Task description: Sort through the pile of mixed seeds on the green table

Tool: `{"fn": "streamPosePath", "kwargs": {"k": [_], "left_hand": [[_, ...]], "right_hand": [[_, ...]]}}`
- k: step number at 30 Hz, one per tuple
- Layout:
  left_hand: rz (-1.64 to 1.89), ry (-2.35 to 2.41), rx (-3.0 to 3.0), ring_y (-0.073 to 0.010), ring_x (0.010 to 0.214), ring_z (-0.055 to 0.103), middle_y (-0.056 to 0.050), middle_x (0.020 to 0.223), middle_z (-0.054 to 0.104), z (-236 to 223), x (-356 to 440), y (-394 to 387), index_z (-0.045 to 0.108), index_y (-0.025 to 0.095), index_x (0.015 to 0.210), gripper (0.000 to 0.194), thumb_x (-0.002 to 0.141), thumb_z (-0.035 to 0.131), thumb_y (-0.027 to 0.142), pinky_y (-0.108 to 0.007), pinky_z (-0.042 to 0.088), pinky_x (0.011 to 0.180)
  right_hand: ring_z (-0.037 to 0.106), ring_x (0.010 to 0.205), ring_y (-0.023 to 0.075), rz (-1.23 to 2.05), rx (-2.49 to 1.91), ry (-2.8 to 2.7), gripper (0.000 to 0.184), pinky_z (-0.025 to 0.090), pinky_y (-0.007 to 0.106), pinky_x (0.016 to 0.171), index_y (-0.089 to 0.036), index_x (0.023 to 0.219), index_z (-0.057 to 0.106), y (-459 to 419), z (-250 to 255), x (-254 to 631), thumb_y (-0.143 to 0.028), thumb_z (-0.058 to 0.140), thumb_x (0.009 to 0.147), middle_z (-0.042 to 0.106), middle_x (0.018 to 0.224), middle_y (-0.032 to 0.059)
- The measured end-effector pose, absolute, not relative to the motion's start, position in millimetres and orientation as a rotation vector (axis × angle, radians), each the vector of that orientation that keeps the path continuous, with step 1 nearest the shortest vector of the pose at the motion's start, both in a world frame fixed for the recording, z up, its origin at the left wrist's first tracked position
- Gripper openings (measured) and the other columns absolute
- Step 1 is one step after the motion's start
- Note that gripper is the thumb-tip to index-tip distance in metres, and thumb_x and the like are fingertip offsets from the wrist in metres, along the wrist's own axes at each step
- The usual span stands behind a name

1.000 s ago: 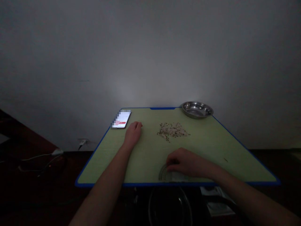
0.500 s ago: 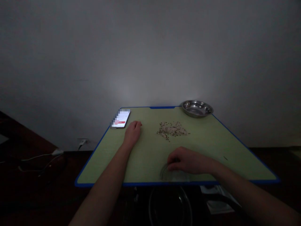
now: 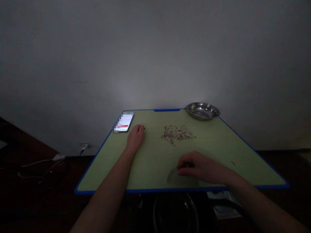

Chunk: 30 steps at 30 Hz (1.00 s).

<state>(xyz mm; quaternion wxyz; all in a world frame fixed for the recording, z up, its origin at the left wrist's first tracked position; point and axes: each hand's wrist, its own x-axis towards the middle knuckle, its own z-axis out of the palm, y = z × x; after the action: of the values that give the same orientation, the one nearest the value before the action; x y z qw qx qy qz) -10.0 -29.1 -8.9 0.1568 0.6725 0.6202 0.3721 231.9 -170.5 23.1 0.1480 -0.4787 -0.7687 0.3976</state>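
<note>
My left hand (image 3: 136, 137) rests on the green tabletop (image 3: 150, 161), just right of a lit phone (image 3: 124, 122). Its fingers are curled in, and I see nothing in them. Nearer the front edge, my right hand (image 3: 194, 166) pinches a clear, curved see-through piece (image 3: 172, 174) between thumb and fingers. The hand hides part of it, so its full shape cannot be made out. Beyond that hand lies a loose spread of pale grains mixed with dark bits (image 3: 178, 133), touched by neither hand.
A shiny metal bowl (image 3: 203, 111) stands at the table's back right corner, close to the wall (image 3: 155, 58). A small thin dark sliver (image 3: 232, 162) lies on the right side. Below the front edge is a dark round rimmed object (image 3: 175, 213). Cables (image 3: 39, 161) run along the left.
My right hand has shifted slightly to the right, and the clear piece shows its curved edge more plainly. My left hand, the grains and the bowl stay in place.
</note>
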Motion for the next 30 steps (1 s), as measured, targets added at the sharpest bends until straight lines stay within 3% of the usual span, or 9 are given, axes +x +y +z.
{"fn": "streamPosePath", "kwargs": {"k": [19,30], "left_hand": [[1.013,1.767,1.985,-0.0207,0.085,0.056,-0.006,0.085,0.063,-10,-16,-29,0.057,0.019,0.077,0.037,0.084,0.030,0.043,-0.033,0.042,0.078],[0.993,1.789,1.986,-0.0205,0.085,0.056,-0.007,0.086,0.063,-12,-16,-27,0.057,0.018,0.077,0.035,0.083,0.030,0.040,-0.034,0.042,0.080]], "right_hand": [[0.054,0.061,0.0147,0.992,-1.430,-1.587,0.022,0.042,0.026,0.058,-0.019,0.071,0.058,-191,-18,263,-0.038,0.051,0.081,0.054,0.063,-0.0008],[0.056,0.062,0.0158,0.894,-1.367,-1.503,0.024,0.043,0.025,0.059,-0.019,0.071,0.061,-186,-24,264,-0.040,0.053,0.079,0.060,0.063,0.0006]]}}
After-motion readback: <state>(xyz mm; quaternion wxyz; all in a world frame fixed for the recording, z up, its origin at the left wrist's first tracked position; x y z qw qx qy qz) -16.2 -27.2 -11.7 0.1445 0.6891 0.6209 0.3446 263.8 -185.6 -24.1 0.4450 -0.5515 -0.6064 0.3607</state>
